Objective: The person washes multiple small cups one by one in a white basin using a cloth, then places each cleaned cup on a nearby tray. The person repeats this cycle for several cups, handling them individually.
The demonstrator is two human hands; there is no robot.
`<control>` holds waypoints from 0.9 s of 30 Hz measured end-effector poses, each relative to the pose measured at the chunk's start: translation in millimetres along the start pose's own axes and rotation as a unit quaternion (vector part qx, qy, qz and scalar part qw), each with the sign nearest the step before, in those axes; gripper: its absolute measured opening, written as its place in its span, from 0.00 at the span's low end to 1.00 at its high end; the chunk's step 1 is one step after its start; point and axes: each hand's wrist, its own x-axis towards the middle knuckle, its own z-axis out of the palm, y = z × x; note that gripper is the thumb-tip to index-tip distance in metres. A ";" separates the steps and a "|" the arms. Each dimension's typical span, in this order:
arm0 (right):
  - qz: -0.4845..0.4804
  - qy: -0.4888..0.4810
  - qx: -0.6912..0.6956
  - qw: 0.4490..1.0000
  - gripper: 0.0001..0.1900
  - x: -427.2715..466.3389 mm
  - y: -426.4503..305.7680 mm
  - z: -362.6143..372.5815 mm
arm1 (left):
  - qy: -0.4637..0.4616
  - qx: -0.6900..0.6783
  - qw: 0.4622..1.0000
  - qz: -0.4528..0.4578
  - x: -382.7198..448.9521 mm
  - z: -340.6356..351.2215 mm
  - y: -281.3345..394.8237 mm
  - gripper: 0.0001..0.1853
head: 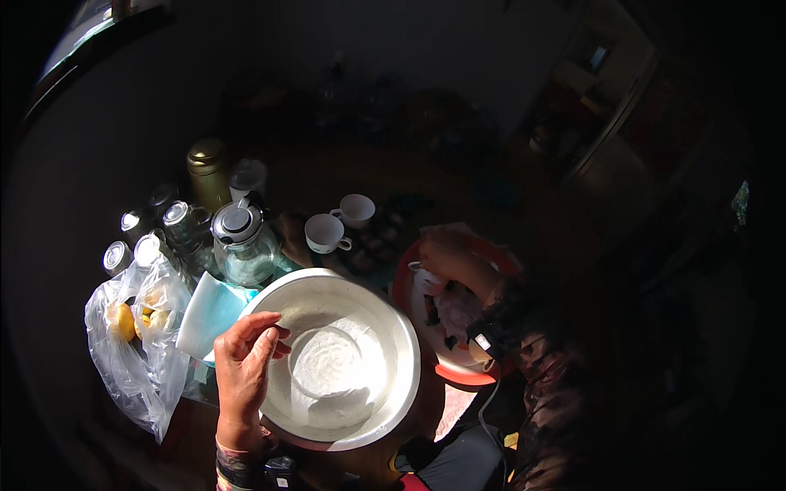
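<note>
My left hand (pixel 245 356) is raised over the left rim of a wide metal basin (pixel 402 344). Its fingers are loosely bent, with nothing in them. Bright sunlight falls into the basin, and a water surface cannot be made out. To the right, my right hand (pixel 448 255) reaches into a red-rimmed round basin or tray (pixel 470 375) in shade. Its fingers are at a white cup (pixel 428 283) with the handle towards the left; the grip is too dark to read. Pale crumpled material (pixel 457 313) and dark green bits lie beside that cup.
Two white cups (pixel 325 233) stand beyond the metal basin. At left are a glass teapot (pixel 242 255), several upturned glass mugs (pixel 177 215), a gold-coloured flask (pixel 207 172), a light-blue pad (pixel 218 313) and a plastic bag (pixel 144 368) with yellow fruit. A cable (pixel 488 405) hangs below my right wrist.
</note>
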 end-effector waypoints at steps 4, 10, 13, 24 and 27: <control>-0.031 0.113 0.000 0.993 0.10 8.2 -3.1 28.4 | -0.008 -0.009 1.000 -0.010 -3.3 -1.4 1.0 0.11; -0.002 0.130 0.015 0.991 0.07 12.6 -14.1 54.4 | -0.007 -0.010 1.000 -0.013 -5.9 -11.1 -0.3 0.11; -0.133 0.284 -0.031 0.949 0.08 8.0 -13.8 63.7 | -0.011 -0.007 1.000 -0.026 -7.6 -15.4 -1.4 0.11; -0.051 0.334 0.022 0.941 0.12 -33.6 -42.7 -39.5 | -0.039 -0.009 0.999 -0.035 -10.7 -23.8 -5.6 0.10; -0.050 0.397 0.204 0.894 0.02 -57.6 -60.5 -58.3 | -0.058 0.006 0.998 -0.006 -11.4 -20.9 -12.1 0.13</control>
